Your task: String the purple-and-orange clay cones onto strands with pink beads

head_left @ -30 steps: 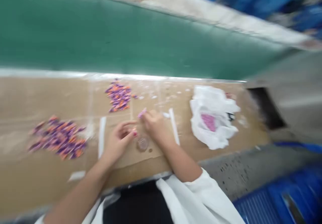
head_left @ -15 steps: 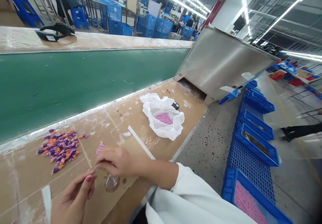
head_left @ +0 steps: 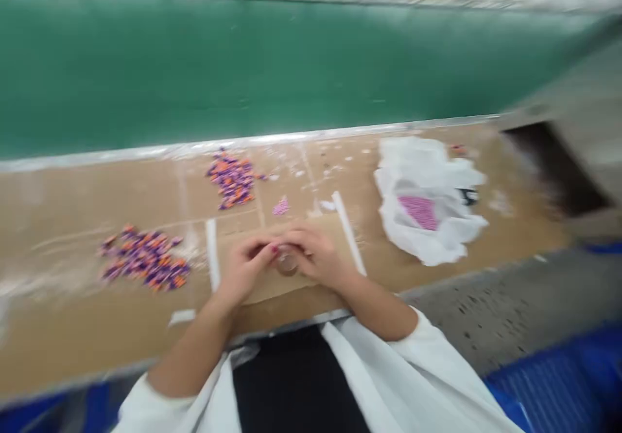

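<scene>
At the brown surface [head_left: 58,336], your left grip [head_left: 241,269] and right grip [head_left: 319,259] meet in front of you, drawn in close over a small clear round piece [head_left: 286,264] — a pose that suggests fine work, with both sides steadying one spot. Whether either pinches anything is hard to say; blur and your own bent knuckles hide it. The clear piece lies between the two, partly covered, near your body, likely kept there for short reaches.

Beneath is a tan sheet [head_left: 262,288], flanked by a left white strip [head_left: 212,251] and a right white strip [head_left: 350,232], which probably hold it flat. Just beyond your hands sits a little pink cluster [head_left: 280,206], perhaps set within easy reach.

The far orange-and-purple pile [head_left: 232,181] and the near orange-and-purple pile [head_left: 146,258] lie apart to your left, seemingly to leave the middle free. Off to your right, a crumpled white bag [head_left: 405,167] spreads wide around pink contents [head_left: 422,212] — its folded rim likely stops them scattering.
</scene>
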### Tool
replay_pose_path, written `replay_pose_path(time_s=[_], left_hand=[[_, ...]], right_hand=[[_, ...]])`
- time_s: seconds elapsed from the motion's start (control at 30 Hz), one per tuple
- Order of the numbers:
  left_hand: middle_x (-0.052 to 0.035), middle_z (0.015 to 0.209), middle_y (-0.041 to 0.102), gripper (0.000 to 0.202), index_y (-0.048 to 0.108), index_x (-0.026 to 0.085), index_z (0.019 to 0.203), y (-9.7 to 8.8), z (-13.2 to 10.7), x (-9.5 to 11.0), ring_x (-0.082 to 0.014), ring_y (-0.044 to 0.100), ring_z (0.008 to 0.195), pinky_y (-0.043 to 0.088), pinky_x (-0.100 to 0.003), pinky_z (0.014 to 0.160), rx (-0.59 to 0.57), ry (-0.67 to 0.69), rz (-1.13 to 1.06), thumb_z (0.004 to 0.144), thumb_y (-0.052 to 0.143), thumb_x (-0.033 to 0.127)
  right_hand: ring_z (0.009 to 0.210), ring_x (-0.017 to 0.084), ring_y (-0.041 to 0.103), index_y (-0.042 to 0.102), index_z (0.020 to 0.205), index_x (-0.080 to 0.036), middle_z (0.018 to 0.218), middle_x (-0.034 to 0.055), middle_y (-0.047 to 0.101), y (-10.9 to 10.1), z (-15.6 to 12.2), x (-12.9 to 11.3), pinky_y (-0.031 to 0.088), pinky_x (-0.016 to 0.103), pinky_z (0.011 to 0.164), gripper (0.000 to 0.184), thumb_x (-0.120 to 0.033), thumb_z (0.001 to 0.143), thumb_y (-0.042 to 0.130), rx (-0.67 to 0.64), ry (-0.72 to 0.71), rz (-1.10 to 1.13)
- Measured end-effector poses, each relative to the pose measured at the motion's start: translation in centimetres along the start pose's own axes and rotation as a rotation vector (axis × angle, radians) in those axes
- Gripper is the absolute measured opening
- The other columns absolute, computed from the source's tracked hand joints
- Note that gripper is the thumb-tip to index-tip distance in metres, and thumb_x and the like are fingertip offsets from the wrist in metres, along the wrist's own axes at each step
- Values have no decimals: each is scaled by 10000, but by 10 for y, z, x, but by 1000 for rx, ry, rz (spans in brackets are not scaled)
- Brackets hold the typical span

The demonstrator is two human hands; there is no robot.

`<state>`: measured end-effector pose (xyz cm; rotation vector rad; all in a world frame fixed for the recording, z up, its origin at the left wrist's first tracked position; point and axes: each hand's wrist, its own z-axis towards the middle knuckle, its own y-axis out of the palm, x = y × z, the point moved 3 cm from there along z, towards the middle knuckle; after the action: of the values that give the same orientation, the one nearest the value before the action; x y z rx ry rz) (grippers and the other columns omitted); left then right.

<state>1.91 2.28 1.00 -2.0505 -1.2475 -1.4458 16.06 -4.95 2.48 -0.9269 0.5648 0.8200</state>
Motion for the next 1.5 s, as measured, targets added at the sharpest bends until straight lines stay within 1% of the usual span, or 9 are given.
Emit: replay_pose_path(time_s=[0.1,0.23,0.53,0.87,1.0,1.13,1.2,1.37,1.5], left_hand=[[45,539,558,594,705,140,748,3,6,-8,-56,456,499,380,-218,526,-54,-26,-91,601,886,687],[55,562,561,587,682,137,769,2,8,-16,-43,468,504,376,-209,526,-131,-46,-209,594,905,651],[63,597,560,517,636,135,763,2,4,-8,-39,508,542,432,-192,555,-181,-17,-284,624,937,533],[26,719,596,491,594,145,795,4,1,-13,-49,569,601,484,-189,581,-188,149,-239,767,838,570],[-4,804,603,440,621,144,805,3,-1,-15,-67,610,685,497,-191,614,-133,296,-122,849,768,557],[-19,857,616,389,624,145,802,3,-2,-15,-58,592,673,488,-200,620,-147,376,-27,902,718,509],[-13,846,607,379,608,145,803,4,-2,-15,-51,582,649,476,-197,608,-163,374,-29,911,708,495],[26,722,563,413,562,158,823,7,-2,-15,-51,526,592,443,-196,576,-235,281,-91,897,715,534],[19,739,559,433,554,156,817,7,-1,-16,-53,534,608,445,-195,580,-233,261,-93,909,689,558]], right_hand=[[834,122,724,687,1103,-249,950,19,753,-2,-2,0,588,243,725,210,-108,976,599,50,-51,-31],[730,116,692,690,1116,-253,871,-2,724,-1,-3,-1,566,238,651,293,-40,917,660,97,-137,-115],[689,131,658,701,1190,-262,856,-2,708,1,-6,-3,549,281,623,464,25,827,744,129,-172,-129],[684,143,659,706,1068,-264,831,-4,712,3,-8,-3,525,286,561,337,-20,840,750,153,-48,21],[653,137,635,687,1014,-256,787,-18,688,4,-8,-3,509,290,549,297,-22,838,741,152,-42,26],[647,139,614,664,953,-253,741,-30,643,4,-7,-2,499,301,562,271,-14,835,713,170,-27,43],[646,141,608,653,932,-254,722,-36,622,5,-7,-2,494,302,565,258,-20,836,703,161,-19,61],[651,143,602,643,919,-260,717,-36,608,5,-7,-1,491,302,567,234,-42,851,689,136,13,107],[652,139,604,651,932,-263,723,-34,618,5,-8,0,496,296,568,225,-53,862,691,112,45,135]])
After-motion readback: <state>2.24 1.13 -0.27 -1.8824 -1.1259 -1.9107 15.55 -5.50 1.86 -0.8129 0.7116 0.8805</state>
